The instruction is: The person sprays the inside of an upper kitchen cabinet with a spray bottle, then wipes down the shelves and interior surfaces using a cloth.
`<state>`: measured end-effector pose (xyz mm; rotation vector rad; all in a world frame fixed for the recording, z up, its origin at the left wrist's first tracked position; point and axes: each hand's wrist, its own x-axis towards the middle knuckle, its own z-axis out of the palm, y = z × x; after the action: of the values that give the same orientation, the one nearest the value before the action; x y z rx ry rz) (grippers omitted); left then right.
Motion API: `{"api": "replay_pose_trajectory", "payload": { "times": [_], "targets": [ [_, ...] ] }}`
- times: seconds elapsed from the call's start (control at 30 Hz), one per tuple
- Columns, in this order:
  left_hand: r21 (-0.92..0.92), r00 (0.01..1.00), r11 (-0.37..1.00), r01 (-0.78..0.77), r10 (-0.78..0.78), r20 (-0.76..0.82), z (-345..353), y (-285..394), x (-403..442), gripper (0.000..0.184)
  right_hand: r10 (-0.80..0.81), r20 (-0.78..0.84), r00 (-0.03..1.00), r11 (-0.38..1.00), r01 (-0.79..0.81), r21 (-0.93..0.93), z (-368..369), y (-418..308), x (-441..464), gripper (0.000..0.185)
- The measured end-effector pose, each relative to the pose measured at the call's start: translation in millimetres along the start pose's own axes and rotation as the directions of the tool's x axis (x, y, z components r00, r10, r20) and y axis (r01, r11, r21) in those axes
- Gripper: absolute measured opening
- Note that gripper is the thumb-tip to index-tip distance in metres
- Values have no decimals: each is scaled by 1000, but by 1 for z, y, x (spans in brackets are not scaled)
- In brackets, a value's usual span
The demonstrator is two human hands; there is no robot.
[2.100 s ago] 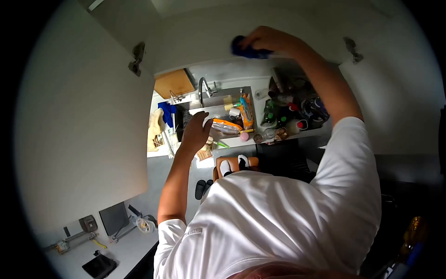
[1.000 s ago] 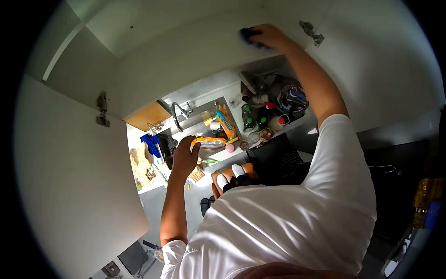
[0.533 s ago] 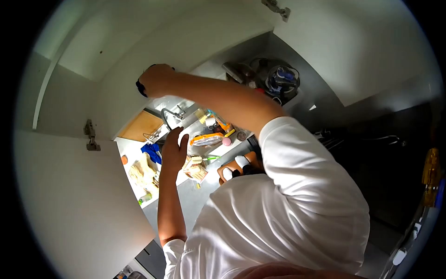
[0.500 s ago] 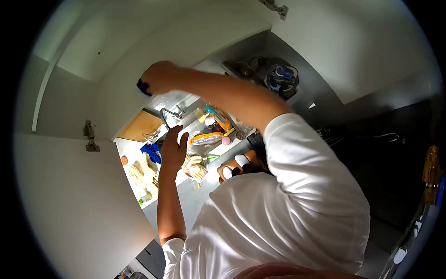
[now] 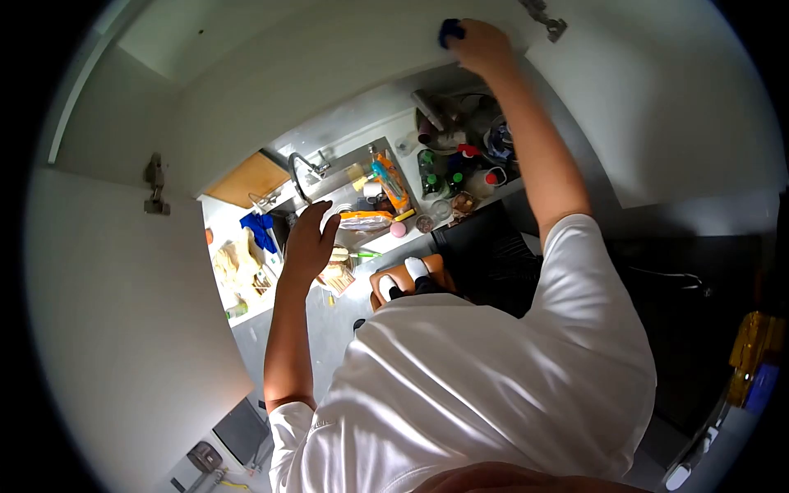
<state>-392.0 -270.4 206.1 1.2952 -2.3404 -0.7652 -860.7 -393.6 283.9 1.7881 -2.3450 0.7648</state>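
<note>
My right hand (image 5: 482,48) is closed around a dark blue cloth (image 5: 449,33) at the right end of the white cabinet shelf (image 5: 329,82). The cloth is bunched up and partly hidden by the fingers, and it seems to touch the shelf. Lower down, my left hand (image 5: 309,245) hangs in the air with its fingers stretched and the thumb apart, holding nothing. From this viewpoint it overlaps the sink area, near the curved faucet (image 5: 293,177) and an orange-edged plastic packet (image 5: 367,219).
Open cabinet doors stand at the left (image 5: 115,312) and right (image 5: 657,107). Below, bottles (image 5: 431,185), a blue cloth (image 5: 260,231), and yellowish gloves or cloth (image 5: 238,263) lie on the counter. My feet in white socks rest on a brown stool (image 5: 440,270).
My right hand has swept from left to right along the shelf with the cloth. The view has shifted, uncovering bottles on the counter. My left hand stays raised and open.
</note>
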Motion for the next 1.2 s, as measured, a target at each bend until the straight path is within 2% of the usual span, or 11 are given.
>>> {"api": "replay_pose_trajectory", "payload": {
  "times": [0.1,0.3,0.4,0.5,0.57,0.6,0.7,0.8,0.97,1.03,1.2],
  "targets": [
    [11,999,1000,27,-27,-24,-7,9,-4,40,-142,-15,990,989,143,36,35,-100,-11,44],
    [67,996,994,82,-79,-45,-20,8,-9,38,-375,264,889,910,299,287,67,-307,-35,29],
    [11,993,995,103,-103,-51,-23,5,-7,36,-469,232,852,863,387,324,80,-338,-32,30],
    [19,993,995,101,-99,-62,-26,1,-7,36,-548,266,793,696,257,671,72,-315,-15,28],
    [-3,992,994,113,-113,-50,-25,0,-4,36,-483,418,769,234,-346,908,67,-263,-3,28],
    [-4,993,994,108,-108,-49,-24,1,-4,36,-456,606,651,-202,-739,642,72,-237,2,32],
    [-36,996,996,85,-86,-19,-12,0,1,37,-251,472,845,-508,-530,679,25,-119,-22,30],
    [52,999,998,19,-21,37,0,1,5,36,5,357,934,-623,-276,732,-15,-22,-65,32],
    [35,990,999,39,-43,132,10,20,15,37,501,245,830,-626,151,765,-1,52,-99,29],
    [30,988,999,36,-40,151,8,28,19,39,522,273,808,-650,169,741,15,68,-85,27],
    [59,991,996,-72,64,118,9,20,15,37,674,174,718,-378,133,916,28,50,-49,25]
  ]
}}
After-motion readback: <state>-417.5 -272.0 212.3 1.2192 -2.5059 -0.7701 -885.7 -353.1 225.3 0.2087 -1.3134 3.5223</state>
